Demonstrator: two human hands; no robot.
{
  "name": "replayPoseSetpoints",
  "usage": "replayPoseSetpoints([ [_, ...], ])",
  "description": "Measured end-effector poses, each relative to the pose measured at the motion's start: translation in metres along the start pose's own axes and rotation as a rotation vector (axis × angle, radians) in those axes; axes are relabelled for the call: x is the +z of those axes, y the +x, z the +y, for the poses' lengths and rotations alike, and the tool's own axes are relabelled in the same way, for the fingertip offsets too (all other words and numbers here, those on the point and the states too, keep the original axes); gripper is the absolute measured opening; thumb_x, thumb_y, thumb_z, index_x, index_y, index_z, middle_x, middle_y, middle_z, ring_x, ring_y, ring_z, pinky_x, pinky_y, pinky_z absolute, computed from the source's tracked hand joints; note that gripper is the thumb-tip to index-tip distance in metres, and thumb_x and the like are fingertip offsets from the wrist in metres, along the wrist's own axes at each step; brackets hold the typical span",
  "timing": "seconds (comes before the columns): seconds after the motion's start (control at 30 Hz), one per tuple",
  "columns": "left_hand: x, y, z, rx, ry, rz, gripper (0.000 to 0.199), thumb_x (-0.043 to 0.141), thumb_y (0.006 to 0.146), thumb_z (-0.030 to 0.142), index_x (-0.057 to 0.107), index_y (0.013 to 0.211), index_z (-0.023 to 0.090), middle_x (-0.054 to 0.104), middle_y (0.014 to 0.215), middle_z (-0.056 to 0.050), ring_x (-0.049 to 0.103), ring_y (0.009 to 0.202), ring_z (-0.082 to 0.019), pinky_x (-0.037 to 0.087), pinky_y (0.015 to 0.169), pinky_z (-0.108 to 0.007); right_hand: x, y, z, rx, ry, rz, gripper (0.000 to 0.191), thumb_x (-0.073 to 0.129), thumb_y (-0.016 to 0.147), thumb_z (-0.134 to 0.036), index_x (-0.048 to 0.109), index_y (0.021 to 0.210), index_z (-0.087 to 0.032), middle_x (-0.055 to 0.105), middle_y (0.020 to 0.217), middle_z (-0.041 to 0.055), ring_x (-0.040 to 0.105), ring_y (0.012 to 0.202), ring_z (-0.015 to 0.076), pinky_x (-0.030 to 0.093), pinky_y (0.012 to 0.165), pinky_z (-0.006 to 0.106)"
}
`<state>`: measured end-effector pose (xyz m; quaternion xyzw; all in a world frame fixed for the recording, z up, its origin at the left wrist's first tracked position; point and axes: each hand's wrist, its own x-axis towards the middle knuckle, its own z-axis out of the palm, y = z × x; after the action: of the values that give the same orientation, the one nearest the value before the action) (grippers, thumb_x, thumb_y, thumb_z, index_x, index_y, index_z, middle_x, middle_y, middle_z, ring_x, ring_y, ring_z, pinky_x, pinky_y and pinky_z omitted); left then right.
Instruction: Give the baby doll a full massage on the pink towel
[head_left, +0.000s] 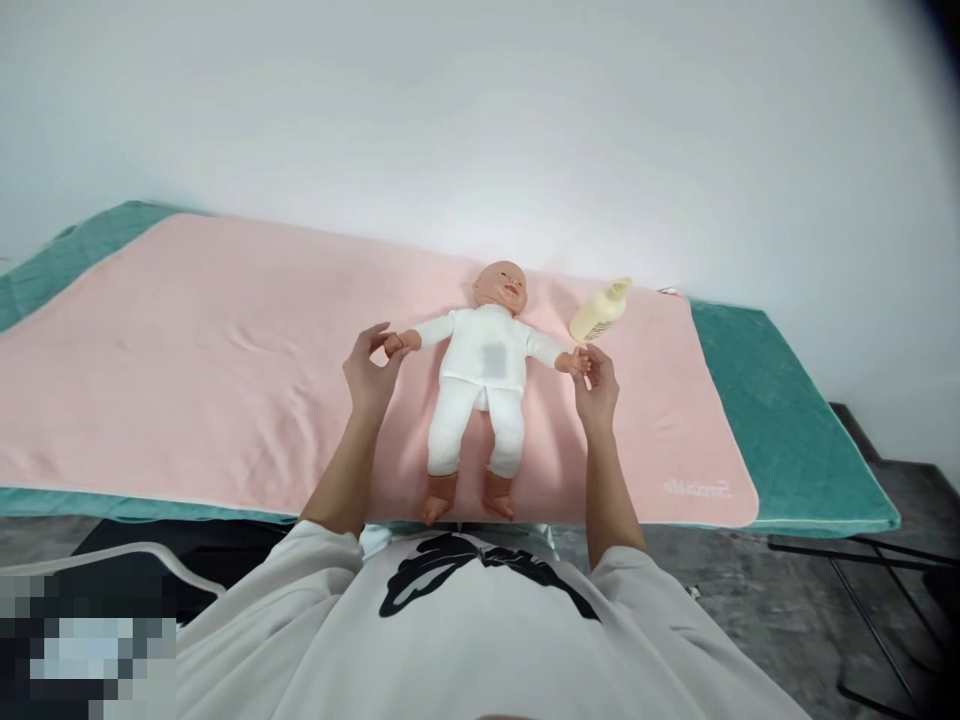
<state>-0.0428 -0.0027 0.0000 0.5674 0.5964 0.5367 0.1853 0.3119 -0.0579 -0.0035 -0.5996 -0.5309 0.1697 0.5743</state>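
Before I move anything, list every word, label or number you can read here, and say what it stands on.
None reads clearly.
Pink blanket: pale corner lettering, too blurred to quote.
Yellow bottle: dark print, too small.
Red-and-white tag: too small.
Doll: grey chest patch, too blurred.

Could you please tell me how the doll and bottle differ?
The doll is much larger than the bottle. The doll is mostly white; the bottle is pale yellow. The left hand and right hand hold the doll; neither holds the bottle. Both are on the pink blanket.
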Motion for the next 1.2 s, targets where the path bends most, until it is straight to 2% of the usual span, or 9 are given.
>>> replayPoseSetpoints([
  [0.13,0.021,0.038,0.009,0.084,-0.238,0.033,0.048,0.071,0.078,0.032,0.057,0.121,0.018,0.070,0.110,-0.010,0.068,0.105,-0.020,0.054,0.096,-0.035,0.011,0.050,-0.001,-0.077,0.134,-0.110,0.049,0.062,0.087,-0.044,0.053,0.131,-0.025,0.062,0.132,0.0100,0.060,0.126,0.0229,0.048,0.110,0.047],
  [0.23,0.046,0.077,0.017,0.125,-0.338,-0.004,0.054,0.072,0.080,0.041,0.055,0.125,0.017,0.070,0.114,-0.012,0.068,0.109,-0.022,0.053,0.097,-0.034,0.028,0.095,0.000,-0.085,0.212,-0.174,0.053,0.062,0.086,-0.053,0.053,0.131,-0.026,0.064,0.128,0.0087,0.061,0.124,0.0229,0.048,0.111,0.047],
  [0.37,0.086,0.127,0.019,0.036,-0.396,-0.099,0.058,0.068,0.082,0.051,0.053,0.127,0.018,0.071,0.110,-0.012,0.068,0.109,-0.023,0.053,0.096,-0.033,0.060,0.146,0.007,-0.029,0.378,-0.256,0.051,0.063,0.083,-0.058,0.056,0.121,-0.026,0.069,0.113,0.0064,0.064,0.118,0.0201,0.050,0.110,0.044],
  [0.5,0.122,0.159,0.009,-0.125,-0.481,-0.212,0.047,0.068,0.084,0.041,0.056,0.122,0.017,0.072,0.105,-0.012,0.070,0.103,-0.021,0.055,0.091,-0.032,0.086,0.176,0.025,0.146,0.500,-0.286,0.036,0.067,0.083,-0.045,0.057,0.111,-0.024,0.073,0.100,0.0038,0.071,0.099,0.0170,0.053,0.106,0.043],
  [0.7,0.153,0.173,-0.008,-0.376,-0.450,-0.281,0.025,0.061,0.088,0.026,0.058,0.110,0.014,0.071,0.097,-0.011,0.069,0.082,-0.016,0.056,0.081,-0.032,0.106,0.191,0.048,0.447,0.522,-0.286,0.006,0.056,0.092,-0.025,0.059,0.095,-0.021,0.073,0.083,-0.0001,0.071,0.079,0.0122,0.056,0.098,0.035],
  [0.83,0.162,0.174,-0.014,-0.449,-0.412,-0.326,0.014,0.062,0.088,0.027,0.060,0.093,0.014,0.069,0.085,-0.008,0.065,0.071,-0.014,0.054,0.071,-0.029,0.111,0.191,0.054,0.549,0.526,-0.276,0.013,0.053,0.094,-0.019,0.058,0.082,-0.020,0.071,0.078,-0.0001,0.070,0.074,0.0115,0.057,0.094,0.033],
  [1.0,0.165,0.174,-0.018,-0.458,-0.382,-0.372,0.021,0.070,0.082,0.032,0.060,0.078,0.014,0.063,0.070,-0.004,0.057,0.059,-0.012,0.048,0.060,-0.026,0.112,0.189,0.058,0.628,0.511,-0.316,0.021,0.053,0.093,-0.018,0.059,0.073,-0.020,0.071,0.075,0.0006,0.068,0.073,0.0129,0.058,0.092,0.033],
  [1.2,0.162,0.172,-0.013,-0.478,-0.374,-0.361,0.021,0.070,0.081,0.028,0.061,0.071,0.013,0.056,0.058,0.000,0.049,0.053,-0.009,0.043,0.053,-0.023,0.114,0.188,0.064,0.650,0.431,-0.316,0.020,0.062,0.088,-0.028,0.058,0.069,-0.021,0.072,0.077,0.0017,0.069,0.078,0.0154,0.058,0.093,0.034],
])
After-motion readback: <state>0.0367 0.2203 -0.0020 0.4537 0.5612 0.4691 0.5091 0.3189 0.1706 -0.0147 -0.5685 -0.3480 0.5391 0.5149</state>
